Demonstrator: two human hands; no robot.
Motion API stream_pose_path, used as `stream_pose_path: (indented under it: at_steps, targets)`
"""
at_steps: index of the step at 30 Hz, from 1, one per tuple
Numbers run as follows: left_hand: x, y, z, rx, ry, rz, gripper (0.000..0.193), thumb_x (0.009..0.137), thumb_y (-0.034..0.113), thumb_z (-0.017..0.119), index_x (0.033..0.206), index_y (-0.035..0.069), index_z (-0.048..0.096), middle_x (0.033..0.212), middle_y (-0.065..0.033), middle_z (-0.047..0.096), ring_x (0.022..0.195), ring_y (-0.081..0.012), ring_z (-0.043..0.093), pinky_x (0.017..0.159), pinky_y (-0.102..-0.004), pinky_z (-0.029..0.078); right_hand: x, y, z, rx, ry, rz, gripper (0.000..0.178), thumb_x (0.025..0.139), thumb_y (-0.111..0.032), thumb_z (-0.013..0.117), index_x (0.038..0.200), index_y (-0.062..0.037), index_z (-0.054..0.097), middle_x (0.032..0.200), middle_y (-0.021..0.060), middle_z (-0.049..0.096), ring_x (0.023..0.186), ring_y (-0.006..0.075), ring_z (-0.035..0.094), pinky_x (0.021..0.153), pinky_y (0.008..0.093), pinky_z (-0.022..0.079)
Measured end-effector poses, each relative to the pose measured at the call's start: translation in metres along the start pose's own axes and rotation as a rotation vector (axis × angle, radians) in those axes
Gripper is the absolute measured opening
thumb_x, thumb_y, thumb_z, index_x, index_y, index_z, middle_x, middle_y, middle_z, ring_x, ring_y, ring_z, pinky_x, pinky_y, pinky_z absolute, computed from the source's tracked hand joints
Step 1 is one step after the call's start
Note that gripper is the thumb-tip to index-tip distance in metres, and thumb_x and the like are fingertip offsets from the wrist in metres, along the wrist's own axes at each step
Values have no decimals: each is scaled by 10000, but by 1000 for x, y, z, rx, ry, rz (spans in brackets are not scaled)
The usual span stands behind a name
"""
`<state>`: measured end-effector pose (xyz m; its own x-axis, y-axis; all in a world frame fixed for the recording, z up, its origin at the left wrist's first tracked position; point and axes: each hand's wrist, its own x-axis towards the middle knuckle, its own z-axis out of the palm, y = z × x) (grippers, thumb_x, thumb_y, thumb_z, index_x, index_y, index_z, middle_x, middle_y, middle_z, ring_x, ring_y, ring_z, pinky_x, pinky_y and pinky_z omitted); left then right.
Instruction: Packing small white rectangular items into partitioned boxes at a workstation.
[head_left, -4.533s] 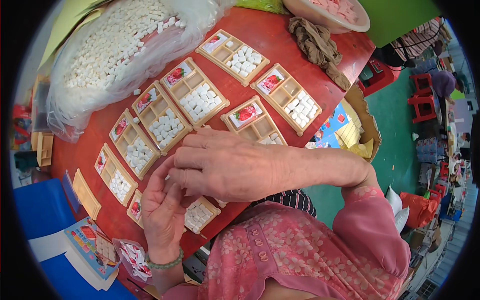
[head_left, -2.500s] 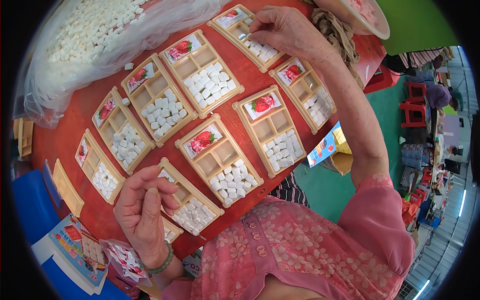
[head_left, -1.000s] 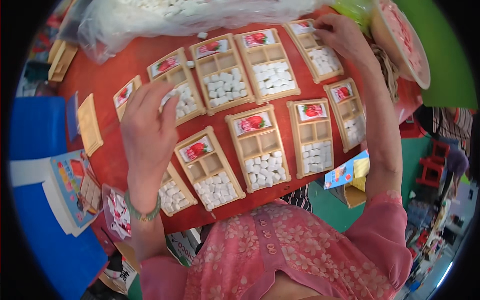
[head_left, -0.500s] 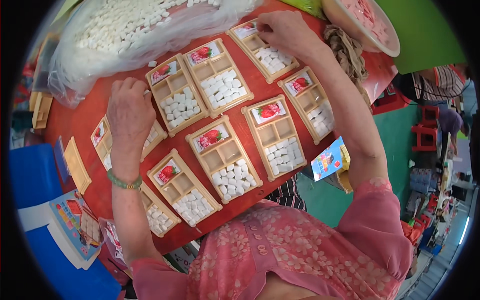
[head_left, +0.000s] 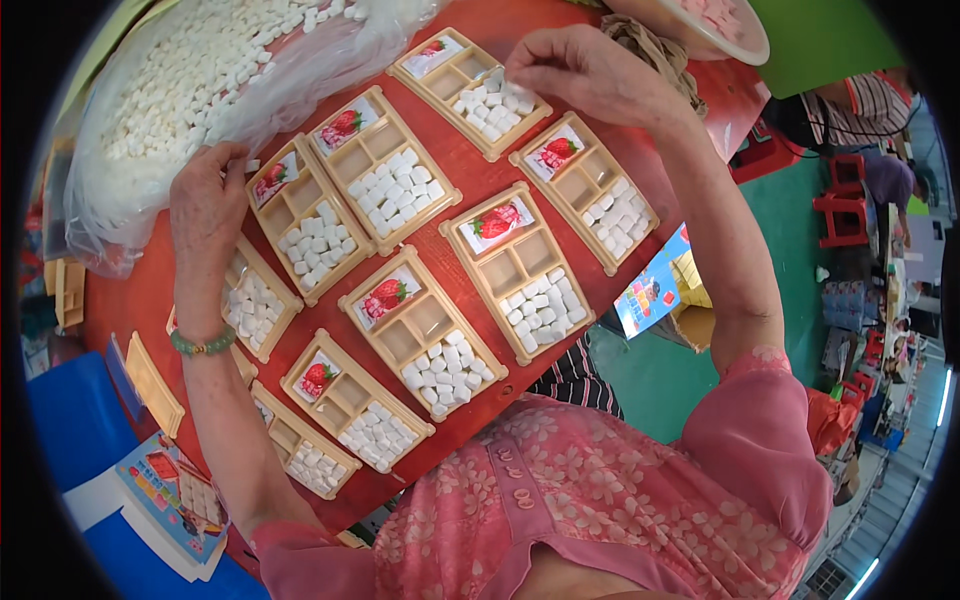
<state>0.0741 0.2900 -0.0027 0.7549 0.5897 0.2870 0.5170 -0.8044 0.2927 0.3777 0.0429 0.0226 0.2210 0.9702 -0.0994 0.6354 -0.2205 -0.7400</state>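
My left hand, with a green bead bracelet on its wrist, has thumb and forefinger bent around a loose white marshmallow-like piece beside a tan compartment tray. Whether they grip it is hard to tell. Over at the far tray, my right hand hovers above the white pieces, its fingertips pinched together. What they hold, if anything, is too small to make out. Each fully visible tray has a strawberry-printed packet at one end, two small compartments, and white pieces in the large one.
A big clear plastic bag of white pieces lies at the far left of the red table. Beyond my right hand are a bowl of pink pieces and a crumpled brown cloth. Blue printed boxes stand off the near edge.
The view has shifted. My left hand has moved off the left trays toward the loose piece. My right hand has gone from the far tray's packet end to its white pieces.
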Motion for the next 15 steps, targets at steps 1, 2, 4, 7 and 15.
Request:
stream_pose_path:
  at_steps: [1, 2, 4, 7, 15]
  targets:
    - [0, -2, 2, -3, -4, 2, 196, 905, 129, 650, 1040, -4, 699, 881, -206, 684, 797, -357, 664, 741, -410, 508, -6, 0, 3, -37, -1, -2, 144, 987, -134, 614, 1022, 0, 653, 886, 1, 663, 847, 68, 590, 779, 250, 486]
    - [2, 0, 3, -7, -16, -12, 195, 906, 144, 651, 1015, -8, 706, 909, -201, 690, 813, -358, 667, 753, -410, 509, -11, 2, 4, -78, 2, -2, 139, 985, -130, 615, 1019, 0, 651, 875, 5, 663, 837, 71, 593, 775, 254, 489]
    - [5, 4, 4, -14, -29, -25, 200, 907, 159, 653, 991, -13, 712, 937, -196, 696, 829, -358, 669, 765, -410, 510, -14, 7, 9, -85, 56, -25, 135, 974, -128, 627, 1005, 2, 650, 866, 23, 665, 812, 86, 607, 754, 269, 502]
    - [6, 10, 1, 11, -42, -38, 210, 901, 169, 660, 978, -20, 711, 898, -214, 694, 805, -362, 670, 751, -409, 512, -15, 4, 12, -188, 74, -2, 136, 954, -125, 647, 989, 5, 653, 865, 49, 667, 788, 111, 624, 734, 287, 512]
    - [7, 15, -6, -154, -155, -214, 231, 862, 172, 689, 952, -42, 694, 782, -202, 687, 703, -294, 655, 704, -391, 507, -15, 3, 20, -250, 124, -2, 147, 914, -109, 684, 940, 36, 674, 841, 83, 665, 754, 163, 644, 713, 308, 514]
